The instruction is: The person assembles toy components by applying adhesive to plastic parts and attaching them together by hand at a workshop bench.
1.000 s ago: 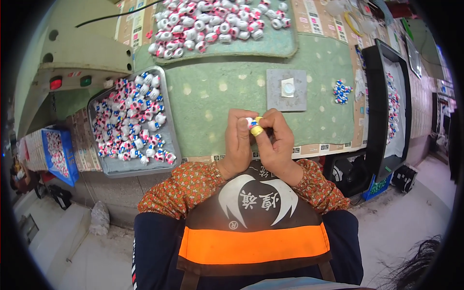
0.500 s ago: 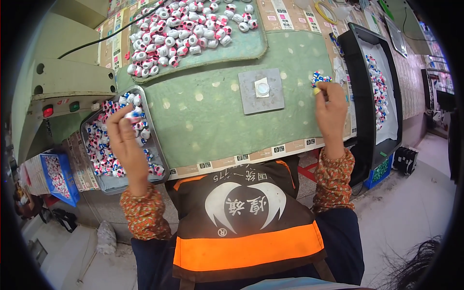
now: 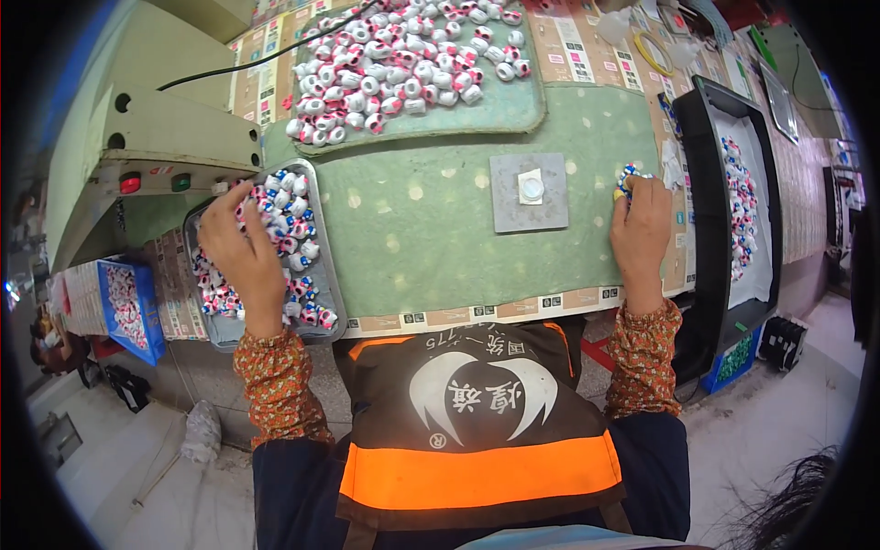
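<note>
My left hand (image 3: 240, 252) hovers over a metal tray (image 3: 332, 302) of small white toy-like pieces (image 3: 289, 202) with pink and blue parts. Its thumb and index finger are apart, with nothing visible between them. At the right of the green cloth, my right hand (image 3: 642, 220) has its fingers bent down at a small cluster of blue and white bits (image 3: 631, 171). A yellow cover sits on one fingertip. The fingers are closed, and what they grip is hidden. Between the hands lies a grey square plate (image 3: 504, 215) with a white pad and a round disc (image 3: 531, 187).
A large green tray (image 3: 527, 110) heaped with white and pink pieces is at the back. On the right stands a black bin (image 3: 715, 229) holding more pieces. A beige machine (image 3: 174, 137) with red and green buttons overhangs the left side, and a black cable (image 3: 266, 61) crosses behind.
The piece pinched in my left hand no longer shows, and its fingers have parted over the metal tray. My right hand has closed in on the blue-white bits. The whole view has shifted slightly.
</note>
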`<state>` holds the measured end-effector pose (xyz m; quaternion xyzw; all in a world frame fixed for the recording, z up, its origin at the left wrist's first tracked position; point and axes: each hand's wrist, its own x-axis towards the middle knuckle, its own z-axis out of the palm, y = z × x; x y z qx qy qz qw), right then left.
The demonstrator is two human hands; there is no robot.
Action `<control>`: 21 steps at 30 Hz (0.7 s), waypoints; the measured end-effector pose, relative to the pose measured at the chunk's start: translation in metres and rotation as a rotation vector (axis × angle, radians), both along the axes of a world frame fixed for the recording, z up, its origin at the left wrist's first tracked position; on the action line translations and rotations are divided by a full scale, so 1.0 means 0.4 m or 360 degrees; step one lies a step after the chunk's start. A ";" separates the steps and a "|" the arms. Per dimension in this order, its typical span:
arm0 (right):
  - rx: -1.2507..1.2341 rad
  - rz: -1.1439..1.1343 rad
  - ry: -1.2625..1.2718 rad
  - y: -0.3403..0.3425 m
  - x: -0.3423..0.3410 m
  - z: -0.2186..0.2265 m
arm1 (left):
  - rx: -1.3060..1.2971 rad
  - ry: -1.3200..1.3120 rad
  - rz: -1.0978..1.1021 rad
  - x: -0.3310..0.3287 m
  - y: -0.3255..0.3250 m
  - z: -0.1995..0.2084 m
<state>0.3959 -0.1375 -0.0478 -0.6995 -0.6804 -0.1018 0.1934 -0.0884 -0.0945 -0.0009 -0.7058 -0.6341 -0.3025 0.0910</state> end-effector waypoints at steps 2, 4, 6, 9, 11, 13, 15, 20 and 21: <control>-0.0013 0.0027 0.0006 0.006 -0.001 -0.002 | -0.0044 -0.0081 -0.0124 0.060 0.035 0.034; -0.0062 0.0112 -0.0131 0.011 -0.003 0.001 | -0.0106 -0.0177 -0.0382 0.136 0.077 0.055; -0.0132 0.0128 -0.0126 0.015 -0.005 0.007 | -0.0163 -0.0192 -0.0558 0.216 0.122 0.065; -0.0192 0.0199 -0.0116 0.023 -0.021 0.036 | -0.0186 -0.0119 -0.0667 0.314 0.198 0.046; -0.0175 0.0255 -0.0106 0.021 -0.029 0.047 | -0.0194 -0.0077 -0.0688 0.369 0.246 0.022; -0.0240 0.0356 -0.0050 0.011 -0.031 0.046 | -0.0207 -0.0038 -0.0722 0.416 0.285 -0.004; -0.0287 0.0390 0.0018 0.005 -0.036 0.058 | -0.0169 0.0179 -0.0728 0.450 0.317 -0.032; -0.0396 0.0484 0.0407 0.003 -0.019 0.064 | -0.0140 0.0385 -0.0759 0.471 0.346 -0.065; -0.0400 0.0487 0.0456 0.002 -0.015 0.061 | -0.0159 0.0350 -0.0771 0.468 0.347 -0.069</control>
